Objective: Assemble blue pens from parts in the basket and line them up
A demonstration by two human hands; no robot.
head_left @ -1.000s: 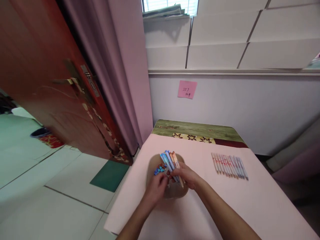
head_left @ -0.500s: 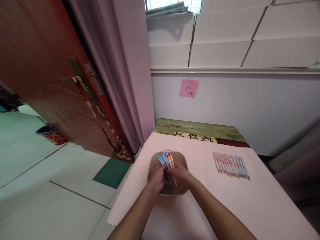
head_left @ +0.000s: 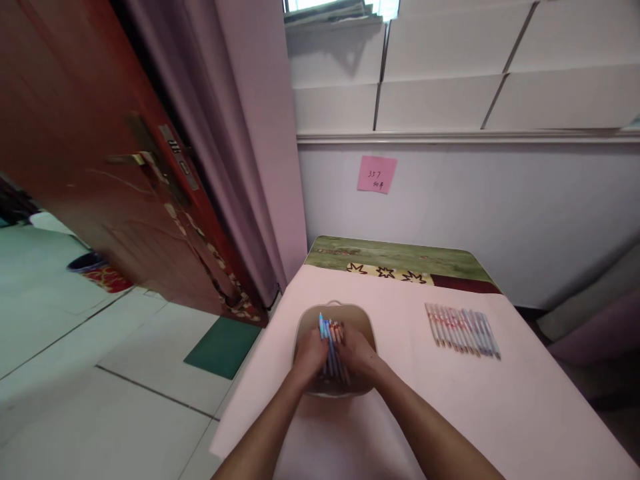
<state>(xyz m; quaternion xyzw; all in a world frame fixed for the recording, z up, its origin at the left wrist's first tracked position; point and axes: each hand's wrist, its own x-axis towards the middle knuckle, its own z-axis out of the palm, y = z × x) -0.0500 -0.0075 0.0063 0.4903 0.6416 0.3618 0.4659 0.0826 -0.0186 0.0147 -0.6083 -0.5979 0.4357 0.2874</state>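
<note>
Both hands are inside a beige-brown basket [head_left: 370, 320] on the table, on either side of a bunch of pens [head_left: 334, 360]. The pens have blue, purple and orange-brown ends, and they lie lengthwise, pointing away from me. My left hand [head_left: 311, 352] is closed around the blue-ended side of the bunch. From the right, my right hand [head_left: 356, 350] closes on the orange-brown side; its fingertips are partly hidden. One light-blue pen [head_left: 321, 323] sticks up a little beyond the others. To the right, a row of pens [head_left: 463, 331] with red and greyish-purple markings lies side by side.
The table carries a pale pink cover [head_left: 410, 400], with a green patterned strip [head_left: 390, 250] along its far edge. A wall with a pink note [head_left: 377, 175] stands behind. At left are a brown door [head_left: 100, 167], a purple curtain [head_left: 200, 133] and a bucket [head_left: 103, 270].
Both hands have lowered the bunch of pens deeper into the basket and moved slightly apart. The pens now lie flatter between them. The row on the right has not moved.
</note>
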